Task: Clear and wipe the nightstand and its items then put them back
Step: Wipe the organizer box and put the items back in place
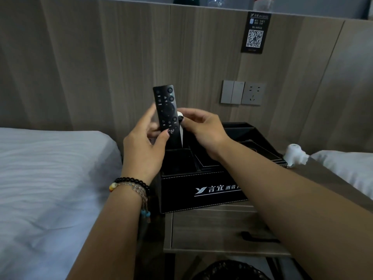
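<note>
Black organizer box (203, 190) on tabletop (220, 209); front-left compartment looks empty. Left hand (144, 146) grips black remote (166, 110) upright over rear-left slot, at 12 o'clock of that compartment. Right hand (201, 126) pinches white remote (180, 118) just behind. White object (295, 155) at box's 3 o'clock.

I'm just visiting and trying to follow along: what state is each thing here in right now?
Black remote: upright, gripped by the left hand, lower end in the organizer.
White remote: mostly hidden behind the black one, pinched by the right hand.
Black organizer box: open-topped, standing on the nightstand.
Nightstand drawer: closed.
Small white object: resting on the nightstand's far edge.
</note>
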A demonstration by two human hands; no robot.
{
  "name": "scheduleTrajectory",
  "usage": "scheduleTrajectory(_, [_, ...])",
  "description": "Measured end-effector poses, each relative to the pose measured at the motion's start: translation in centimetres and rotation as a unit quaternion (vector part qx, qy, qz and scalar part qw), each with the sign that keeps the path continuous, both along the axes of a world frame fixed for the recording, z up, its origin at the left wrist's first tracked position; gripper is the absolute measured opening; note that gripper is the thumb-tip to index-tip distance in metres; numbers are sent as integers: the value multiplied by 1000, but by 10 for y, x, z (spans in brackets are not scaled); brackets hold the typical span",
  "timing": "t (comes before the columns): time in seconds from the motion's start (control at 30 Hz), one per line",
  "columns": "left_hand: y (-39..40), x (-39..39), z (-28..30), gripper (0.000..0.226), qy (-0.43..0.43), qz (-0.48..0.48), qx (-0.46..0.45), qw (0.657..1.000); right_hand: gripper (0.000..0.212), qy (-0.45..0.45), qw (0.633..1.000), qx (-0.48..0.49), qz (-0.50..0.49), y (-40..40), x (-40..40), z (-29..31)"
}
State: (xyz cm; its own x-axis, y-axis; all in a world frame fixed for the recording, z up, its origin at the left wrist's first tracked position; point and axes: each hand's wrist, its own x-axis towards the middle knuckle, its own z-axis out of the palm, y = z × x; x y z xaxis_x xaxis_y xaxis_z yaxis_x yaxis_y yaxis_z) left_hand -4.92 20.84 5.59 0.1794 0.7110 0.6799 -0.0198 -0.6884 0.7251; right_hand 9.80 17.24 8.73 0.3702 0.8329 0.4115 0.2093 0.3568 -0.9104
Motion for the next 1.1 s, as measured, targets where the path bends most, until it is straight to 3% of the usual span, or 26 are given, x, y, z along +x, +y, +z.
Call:
scheduleTrajectory(0.33, [3,-2,-3,60,46,-25,11,999,24,98,994,35,27,4,5,3])
scheduleTrajectory(0.6, [0,4,-1,61,84,-6,1,996,16,74,996,45,28,6,2,-2])
scheduleTrajectory(0.87, [-7,5,1,35,88,66,35,993,13,55,997,47,16,5,2,-2])
scheduleTrajectory(1.1, [-16,-3,5,36,93,84,28,992,23,-65,996,42,-53,5,-1,-4])
